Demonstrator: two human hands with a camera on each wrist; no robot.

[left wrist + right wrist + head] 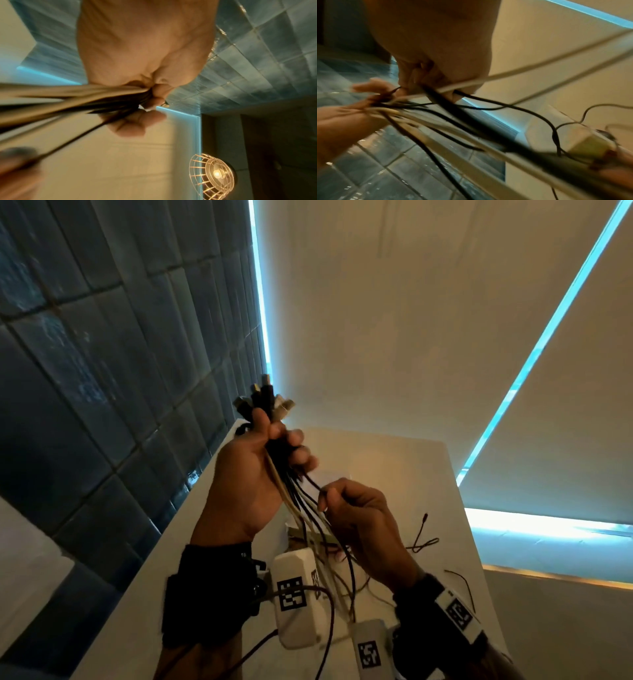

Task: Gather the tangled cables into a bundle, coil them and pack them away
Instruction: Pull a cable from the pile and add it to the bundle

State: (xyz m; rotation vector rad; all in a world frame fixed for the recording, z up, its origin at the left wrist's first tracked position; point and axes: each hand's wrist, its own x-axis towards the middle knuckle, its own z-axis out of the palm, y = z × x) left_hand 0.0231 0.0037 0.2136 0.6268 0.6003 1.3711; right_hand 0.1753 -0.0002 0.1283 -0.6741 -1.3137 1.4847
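My left hand (pixel 263 460) is raised above the white table (pixel 404 460) and grips a bundle of black and cream cables (pixel 274 453) just below their plug ends (pixel 263 398), which fan out above the fist. The strands hang down from it toward the table. My right hand (pixel 346 505), lower and to the right, pinches one thin black cable (pixel 313 482) and has other strands running through its curled fingers. In the left wrist view the bundle (pixel 82 97) runs left out of the closed left hand (pixel 147 102). The right wrist view shows cables (pixel 453 108) stretched between the right hand (pixel 428 83) and the left.
Loose thin dark wires (pixel 423 542) trail over the table's right side. A dark tiled wall (pixel 102 354) stands on the left, pale window blinds (pixel 428 320) behind. A wire-cage lamp (pixel 212 175) shows in the left wrist view. White marker blocks (pixel 294 587) sit on my wrists.
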